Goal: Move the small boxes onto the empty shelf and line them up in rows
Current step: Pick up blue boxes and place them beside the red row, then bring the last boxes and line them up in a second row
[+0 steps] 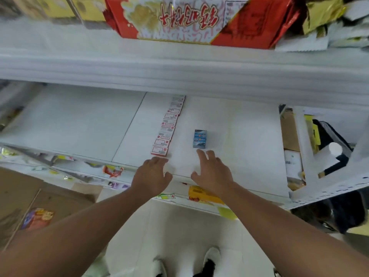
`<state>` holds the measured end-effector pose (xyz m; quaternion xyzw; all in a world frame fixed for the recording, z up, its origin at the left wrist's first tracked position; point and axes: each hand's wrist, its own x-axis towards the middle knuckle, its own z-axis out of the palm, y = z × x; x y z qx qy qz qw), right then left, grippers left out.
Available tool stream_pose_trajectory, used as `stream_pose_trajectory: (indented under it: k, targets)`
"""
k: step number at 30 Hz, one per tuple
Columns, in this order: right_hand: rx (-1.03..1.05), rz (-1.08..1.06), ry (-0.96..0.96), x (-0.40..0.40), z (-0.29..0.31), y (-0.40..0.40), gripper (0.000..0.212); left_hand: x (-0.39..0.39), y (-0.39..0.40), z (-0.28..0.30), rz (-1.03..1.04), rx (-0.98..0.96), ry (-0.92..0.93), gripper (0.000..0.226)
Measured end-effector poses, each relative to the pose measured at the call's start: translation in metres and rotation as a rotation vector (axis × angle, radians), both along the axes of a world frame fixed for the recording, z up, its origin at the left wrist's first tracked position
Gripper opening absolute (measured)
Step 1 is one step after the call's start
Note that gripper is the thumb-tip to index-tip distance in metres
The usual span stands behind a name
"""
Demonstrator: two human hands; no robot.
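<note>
Looking down on a white shelf [69, 124], bare across its left part, with a thin seam running back from the front edge. Below at far left, brown cardboard [24, 196] and a colourful packet [38, 217] on the floor, plus blurred packets on a lower shelf. Right of the seam, a row of white boxes [168, 126] with red marks, running from the front edge toward the back, touching one another. Left hand [152, 175] just in front of the nearest white box, fingers spread, holding nothing. Right hand [212, 170] beside it, also spread and holding nothing, fingertips just short of a blue box [200, 138] standing alone, apart from the row. Free shelf between row and blue box, and more to its right as far as the white upright [303, 148]. Overhead, an upper shelf edge [179, 68] carrying a red carton [189, 19], hiding the back of the shelf. White shoes [211, 258] on pale floor below.
</note>
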<state>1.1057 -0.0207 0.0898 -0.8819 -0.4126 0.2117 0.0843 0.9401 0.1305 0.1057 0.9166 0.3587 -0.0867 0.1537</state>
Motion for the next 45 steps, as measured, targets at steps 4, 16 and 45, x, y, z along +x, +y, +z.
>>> stream_pose_trajectory:
  k: [4, 16, 45]
  targets:
    - [0.031, 0.107, 0.004, -0.031, 0.008, 0.006, 0.082, -0.032, -0.003, 0.018, -0.015, 0.094, 0.090, 0.065]
    - [-0.046, 0.435, -0.135, -0.184, 0.055, 0.035, 0.083, -0.227, -0.013, 0.057, 0.245, 0.088, 0.006, 0.071]
    - [-0.061, 1.310, -0.108, -0.652, 0.038, 0.079, 0.073, -0.719, -0.188, 0.036, 1.151, -0.020, 0.161, 0.067]
